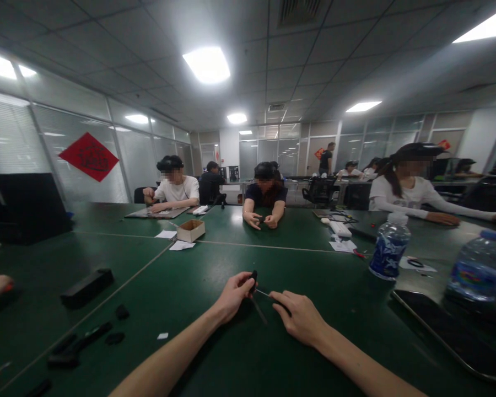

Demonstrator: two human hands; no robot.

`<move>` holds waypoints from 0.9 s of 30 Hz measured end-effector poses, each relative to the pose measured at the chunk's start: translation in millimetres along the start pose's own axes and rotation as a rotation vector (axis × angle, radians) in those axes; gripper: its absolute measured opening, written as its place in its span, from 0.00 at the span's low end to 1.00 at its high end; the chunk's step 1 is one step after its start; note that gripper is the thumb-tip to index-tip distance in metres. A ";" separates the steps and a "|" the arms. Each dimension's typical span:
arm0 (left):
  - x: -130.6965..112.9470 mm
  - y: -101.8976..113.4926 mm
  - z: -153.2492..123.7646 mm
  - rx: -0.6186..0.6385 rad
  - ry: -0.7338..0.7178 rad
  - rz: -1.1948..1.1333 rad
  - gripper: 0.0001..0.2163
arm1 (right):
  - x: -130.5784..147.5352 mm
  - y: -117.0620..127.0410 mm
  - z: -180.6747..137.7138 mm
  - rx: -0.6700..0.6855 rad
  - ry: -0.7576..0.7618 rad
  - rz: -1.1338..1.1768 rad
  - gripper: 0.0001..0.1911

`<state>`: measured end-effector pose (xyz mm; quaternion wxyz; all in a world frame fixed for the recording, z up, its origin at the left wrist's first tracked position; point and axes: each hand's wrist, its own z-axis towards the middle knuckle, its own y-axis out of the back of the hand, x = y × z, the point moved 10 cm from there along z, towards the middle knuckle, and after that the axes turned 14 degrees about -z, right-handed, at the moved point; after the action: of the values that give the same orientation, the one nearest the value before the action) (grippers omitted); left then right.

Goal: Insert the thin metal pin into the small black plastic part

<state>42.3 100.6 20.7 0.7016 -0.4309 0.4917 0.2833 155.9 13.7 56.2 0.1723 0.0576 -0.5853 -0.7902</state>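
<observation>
Above the green table [215,331], my left hand [235,295] is closed around a small black part [253,281]. A thin greyish strip [259,310] hangs or lies just below that hand; whether it joins the black part I cannot tell. My right hand [300,317] grips a screwdriver by its dark handle [283,309]. The screwdriver's thin metal shaft [264,294] points left at the black part, its tip close to or touching it. Much of the handle is hidden under my fingers.
Loose black parts [80,342] and a long black block [86,288] lie at left. A small box [190,230] stands farther back. At right are a phone [446,331] and two water bottles [389,248]. A co-worker's hands [262,220] are across the table.
</observation>
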 end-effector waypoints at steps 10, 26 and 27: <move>-9.0 -6.1 -3.2 0.008 -0.023 0.086 0.16 | 2.5 -1.0 0.2 -0.053 0.068 -0.011 0.16; 5.6 -3.7 4.4 0.001 0.074 -0.123 0.18 | -4.3 1.7 1.9 -0.072 -0.019 0.034 0.16; 6.5 -2.6 5.0 -0.003 0.074 -0.132 0.18 | -4.0 2.0 2.0 -0.072 -0.020 0.035 0.16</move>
<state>49.0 103.7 16.2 0.6995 -0.4734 0.4875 0.2211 159.5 16.3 58.2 0.1825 0.0333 -0.5590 -0.8082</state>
